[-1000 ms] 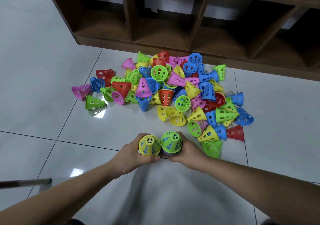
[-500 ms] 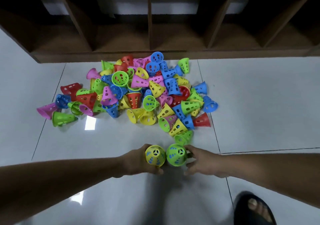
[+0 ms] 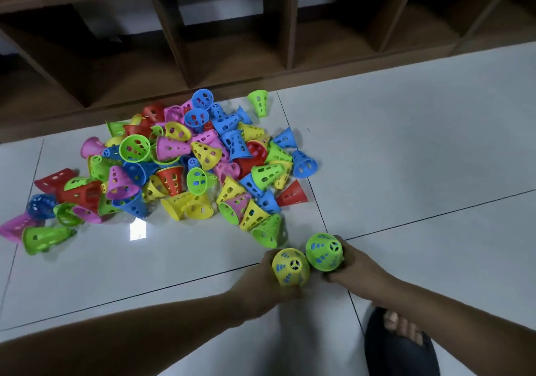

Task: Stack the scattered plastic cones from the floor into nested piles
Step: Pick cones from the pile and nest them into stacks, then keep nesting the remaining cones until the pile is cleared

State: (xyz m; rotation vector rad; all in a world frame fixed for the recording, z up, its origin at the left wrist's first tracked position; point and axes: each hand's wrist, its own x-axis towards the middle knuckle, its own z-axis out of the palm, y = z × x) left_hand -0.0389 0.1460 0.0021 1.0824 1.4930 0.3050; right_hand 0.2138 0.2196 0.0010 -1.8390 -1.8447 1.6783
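Observation:
A heap of perforated plastic cones in red, blue, green, yellow and pink lies scattered on the white tiled floor. My left hand grips a yellow cone pile, narrow end up, with blue showing through its holes. Right beside it my right hand holds a green cone pile, also with blue inside. Both piles stand side by side, touching, just in front of the heap's near right edge.
A dark wooden shelf unit with open compartments runs along the back, close behind the heap. A lone green cone lies near its base. My foot in a dark sandal stands at the lower right.
The view has swung left, so heap and hands now sit further right in frame. Both hands still hold the same two piles side by side.

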